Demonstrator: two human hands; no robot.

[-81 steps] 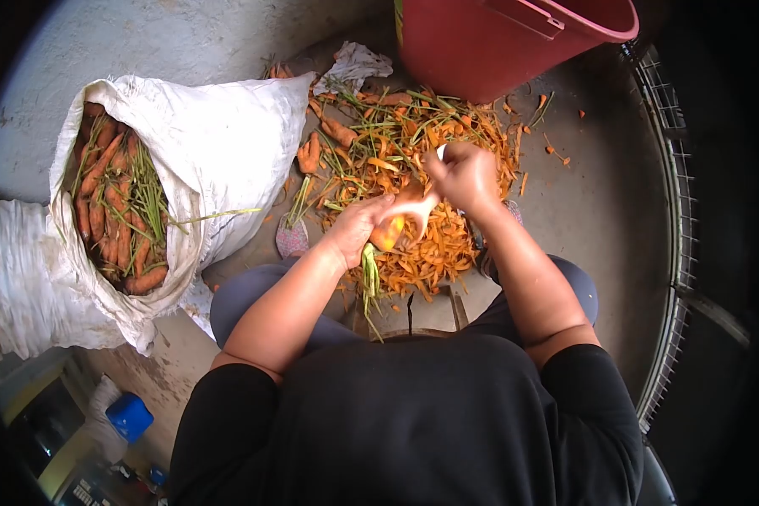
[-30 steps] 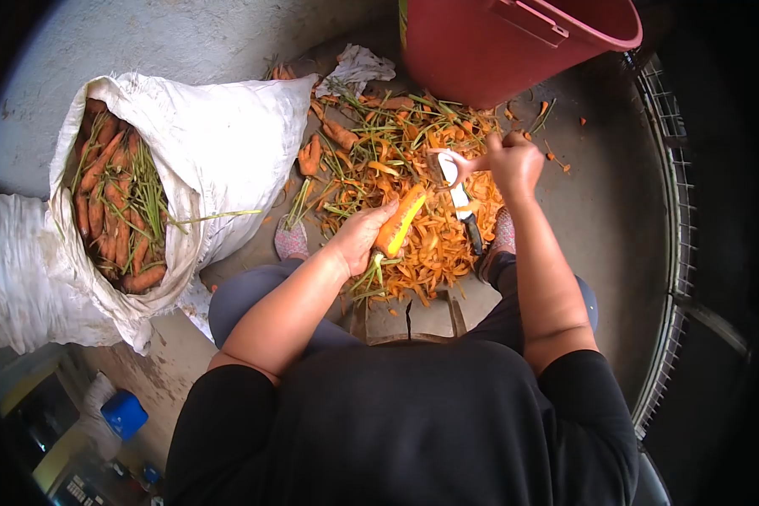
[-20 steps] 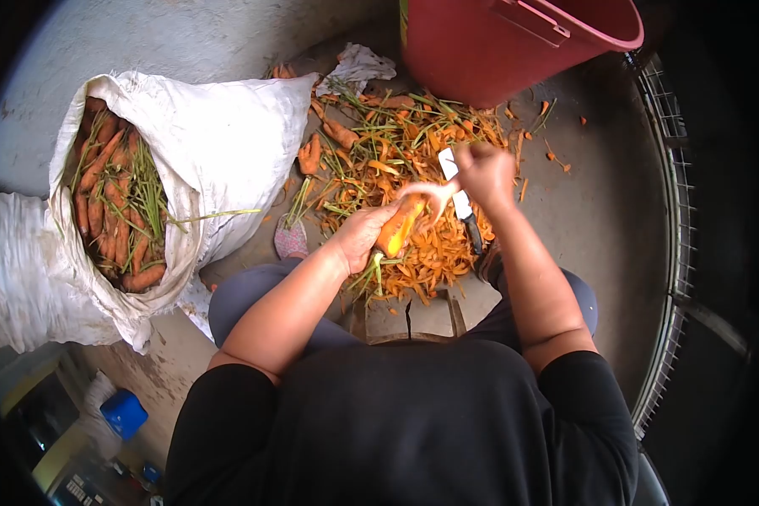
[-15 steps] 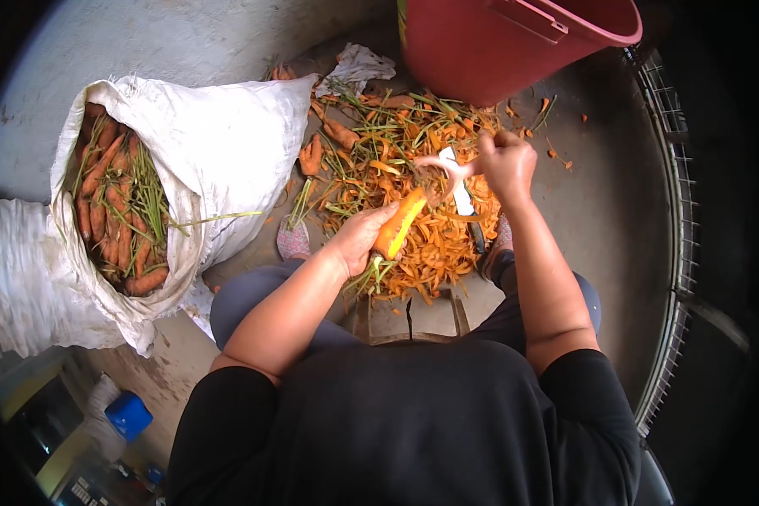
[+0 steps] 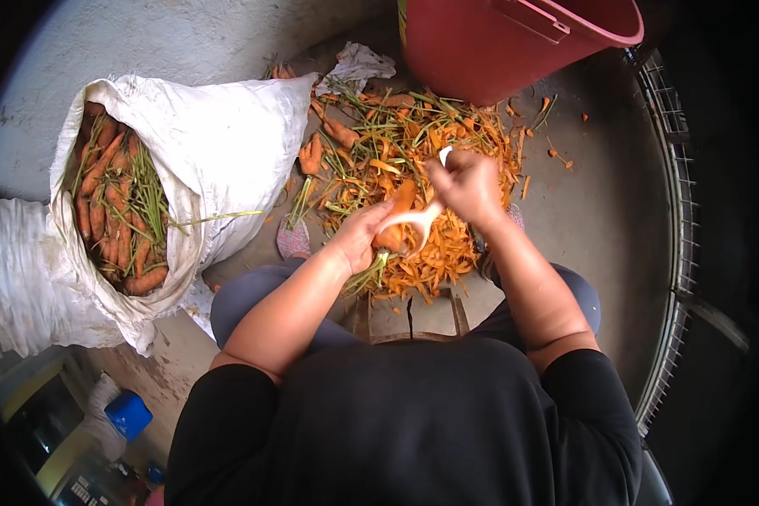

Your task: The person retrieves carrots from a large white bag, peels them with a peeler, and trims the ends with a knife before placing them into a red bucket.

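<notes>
My left hand (image 5: 364,234) is closed around a carrot (image 5: 405,196) near its leafy end, with cut green stems (image 5: 369,277) hanging below. In my right hand (image 5: 466,183) is a pale Y-shaped peeler (image 5: 422,218), its fingers wrapped round the handle. The peeler's head lies over the carrot's stem end, close beside my left fingers; whether the blade touches is hard to tell. Beneath both hands spreads a heap of orange peelings (image 5: 443,261) mixed with green stems.
An open white sack (image 5: 244,143) full of carrots (image 5: 114,202) lies at left. A large red bucket (image 5: 481,51) stands at the far side of the peelings. Loose carrots (image 5: 310,154) lie between sack and heap. A wire-mesh edge (image 5: 679,219) curves along the right.
My right hand has drawn the peeler down and left, from beyond the carrot's tip to its stem end. The white strip beneath it is now mostly covered. My left hand has barely moved.
</notes>
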